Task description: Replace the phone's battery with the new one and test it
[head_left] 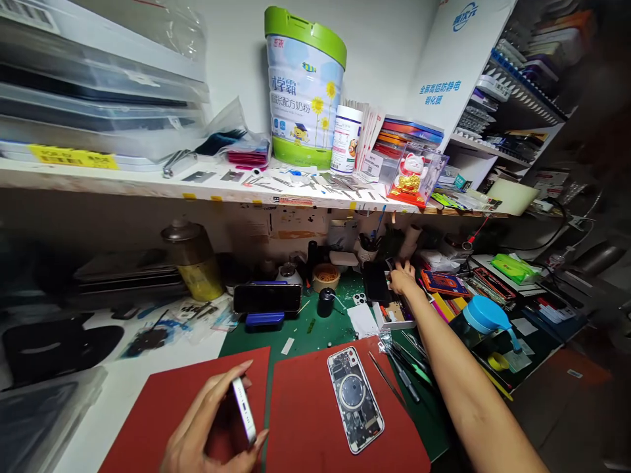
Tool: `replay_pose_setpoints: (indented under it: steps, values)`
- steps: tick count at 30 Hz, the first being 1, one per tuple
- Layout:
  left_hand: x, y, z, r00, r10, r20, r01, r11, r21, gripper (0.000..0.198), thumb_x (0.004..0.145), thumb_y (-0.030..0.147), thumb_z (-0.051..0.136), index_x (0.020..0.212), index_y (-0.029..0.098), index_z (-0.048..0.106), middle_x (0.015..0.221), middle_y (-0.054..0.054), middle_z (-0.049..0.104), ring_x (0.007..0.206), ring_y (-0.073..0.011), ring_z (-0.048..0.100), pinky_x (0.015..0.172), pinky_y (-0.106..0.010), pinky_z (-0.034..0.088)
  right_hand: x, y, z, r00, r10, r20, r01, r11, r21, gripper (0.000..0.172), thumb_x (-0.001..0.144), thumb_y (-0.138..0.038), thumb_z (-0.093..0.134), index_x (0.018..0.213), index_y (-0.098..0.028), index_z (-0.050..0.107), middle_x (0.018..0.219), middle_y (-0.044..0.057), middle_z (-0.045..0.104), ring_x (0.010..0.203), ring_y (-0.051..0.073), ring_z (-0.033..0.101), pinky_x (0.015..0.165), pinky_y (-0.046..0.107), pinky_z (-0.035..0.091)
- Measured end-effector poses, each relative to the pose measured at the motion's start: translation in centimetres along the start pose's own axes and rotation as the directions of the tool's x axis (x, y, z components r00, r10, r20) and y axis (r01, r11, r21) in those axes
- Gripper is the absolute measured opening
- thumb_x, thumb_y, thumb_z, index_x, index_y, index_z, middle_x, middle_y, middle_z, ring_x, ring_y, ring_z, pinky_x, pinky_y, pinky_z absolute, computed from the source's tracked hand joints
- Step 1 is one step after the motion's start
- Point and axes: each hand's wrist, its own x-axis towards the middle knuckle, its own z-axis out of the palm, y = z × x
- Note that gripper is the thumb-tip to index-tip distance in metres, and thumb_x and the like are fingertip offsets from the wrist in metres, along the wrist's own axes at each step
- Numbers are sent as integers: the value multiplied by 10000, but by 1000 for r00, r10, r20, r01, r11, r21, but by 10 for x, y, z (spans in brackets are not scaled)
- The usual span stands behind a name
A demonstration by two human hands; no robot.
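My left hand (204,424) grips a smartphone (244,410) by its edges above the red mat, its white frame and bottom ports toward me. Stretched out to the back, my right hand (403,279) is at a small white box (397,323) beside a dark flat phone or screen (377,282). Its fingers are bent; what they grip there is too small to make out. On the red mat (300,420) lies a white-framed phone body (355,399) with its inner parts and a round charging coil showing. Tweezers (387,378) lie to its right.
A phone on a blue stand (266,318) and a black dispenser bottle (325,302) stand behind the mats. Screwdrivers (407,381) lie under my right forearm, near a blue-lidded jug (483,318). A loaded shelf (221,190) overhangs the bench. A spray can (192,259) stands left.
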Motion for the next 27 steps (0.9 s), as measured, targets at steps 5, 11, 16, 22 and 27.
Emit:
replay_pose_setpoints:
  steps: [5, 11, 16, 22, 27]
  values:
    - [0, -3, 1, 995, 94, 27, -95, 994, 50, 623, 889, 476, 674, 1464, 294, 515, 1260, -83, 656, 1100, -283, 702, 1038, -432, 578, -3, 0, -7, 1000, 1, -22, -1, 1000, -10, 397, 1011, -371, 706, 1361, -199, 629, 1446, 110, 602, 1260, 299, 627, 1051, 544, 539]
    - [4, 11, -2, 965, 180, 191, -183, 983, -4, 777, 836, 322, 706, 1552, 279, 408, 1337, -103, 618, 1134, -276, 668, 989, -388, 582, -32, -1, -25, 997, 40, -65, -36, 997, 70, 286, 1017, -354, 706, 1255, -197, 678, 1282, 83, 688, 1102, 238, 699, 947, 440, 597]
    - [12, 35, -19, 942, 63, 329, -105, 988, 111, 911, 789, 275, 738, 1608, 266, 337, 1211, -74, 648, 1062, -271, 667, 942, -415, 578, -94, 1, -37, 956, 142, -258, -89, 974, 206, 299, 1045, -275, 587, 1297, -137, 674, 1228, 193, 728, 1136, 333, 711, 981, 514, 559]
    - [-17, 56, -39, 824, 5, 567, -157, 963, 220, 565, 782, 302, 846, 1292, 250, 609, 1198, -77, 680, 1126, -324, 657, 982, -472, 545, -248, -30, -6, 958, -100, -271, 253, 743, 620, 436, 947, -618, 647, 1155, -252, 763, 1129, 94, 810, 954, 301, 783, 782, 369, 645]
    - [-47, 49, -28, 761, 53, 647, -253, 942, 221, 670, 772, 319, 910, 1362, 247, 599, 1298, -127, 613, 1214, -362, 605, 997, -502, 547, -334, -88, 16, 921, -346, -178, 321, 418, 850, 280, 989, -491, 683, 1157, -287, 778, 1126, 56, 788, 1008, 241, 767, 831, 282, 631]
